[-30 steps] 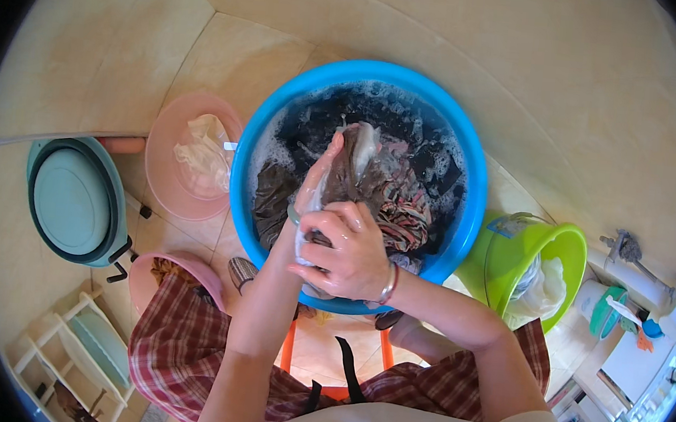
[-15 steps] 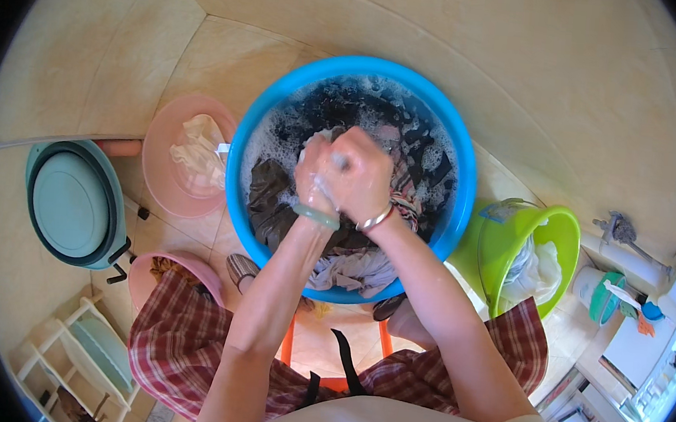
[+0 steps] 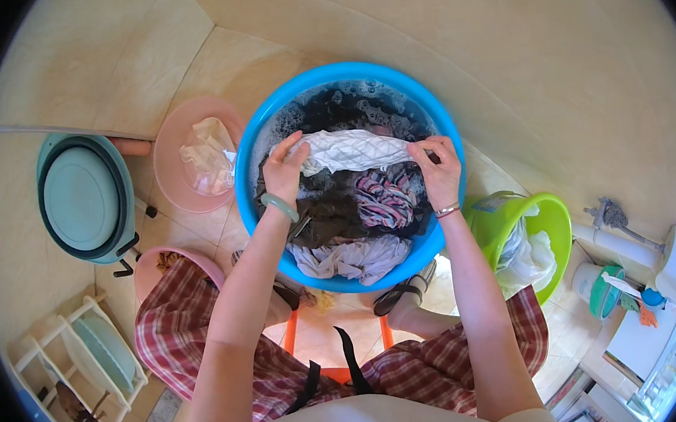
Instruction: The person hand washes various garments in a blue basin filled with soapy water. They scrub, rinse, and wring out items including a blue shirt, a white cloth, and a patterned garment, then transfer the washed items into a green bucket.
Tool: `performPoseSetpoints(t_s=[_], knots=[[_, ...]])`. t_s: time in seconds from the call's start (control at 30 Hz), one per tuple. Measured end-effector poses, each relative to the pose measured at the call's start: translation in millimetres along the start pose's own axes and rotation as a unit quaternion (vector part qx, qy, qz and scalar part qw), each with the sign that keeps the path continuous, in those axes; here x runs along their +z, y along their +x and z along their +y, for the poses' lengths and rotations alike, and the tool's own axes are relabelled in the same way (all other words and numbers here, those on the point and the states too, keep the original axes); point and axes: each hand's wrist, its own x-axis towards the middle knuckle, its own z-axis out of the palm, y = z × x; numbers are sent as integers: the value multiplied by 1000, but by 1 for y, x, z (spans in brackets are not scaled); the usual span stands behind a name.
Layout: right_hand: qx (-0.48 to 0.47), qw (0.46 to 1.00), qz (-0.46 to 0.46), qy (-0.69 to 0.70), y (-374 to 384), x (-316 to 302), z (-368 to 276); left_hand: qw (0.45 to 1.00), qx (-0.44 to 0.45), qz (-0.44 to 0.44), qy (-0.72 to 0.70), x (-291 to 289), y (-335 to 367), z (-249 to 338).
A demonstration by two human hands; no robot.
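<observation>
Between my two hands a wet white cloth (image 3: 355, 151) is stretched sideways over a round blue tub (image 3: 253, 139). My left hand (image 3: 284, 170) pinches its left end, with a pale green bangle on that wrist. Its right end is gripped by my right hand (image 3: 439, 172), which wears a silver bangle. Soapy dark water (image 3: 347, 103) fills the far part of the tub. Below the cloth lie a striped pink and dark garment (image 3: 386, 199), a dark brown garment (image 3: 329, 218) and a pale greyish garment (image 3: 354, 257) at the near rim.
Left of the tub stands a pink basin (image 3: 170, 156) with white cloth inside; a second pink basin (image 3: 208, 266) is nearer me. A folded teal basin (image 3: 80, 196) hangs at far left. On the right is a green bucket (image 3: 563, 239) holding white items. Walls close in behind.
My hands were clenched together over the tub's middle. Now they have moved apart, and the white cloth is spread open between them. The striped garment shows more fully.
</observation>
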Motion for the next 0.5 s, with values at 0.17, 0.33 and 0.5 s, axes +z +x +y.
performPoseSetpoints(t_s=[0.17, 0.33, 0.5], knots=[[150, 983, 79, -76, 6, -25, 17, 968, 178, 17, 176, -2, 4, 42], [22, 987, 144, -73, 5, -25, -5, 993, 109, -40, 2, 11, -12, 97], [38, 998, -49, -1, -5, -3, -60, 968, 19, -222, -116, 39, -44, 160]])
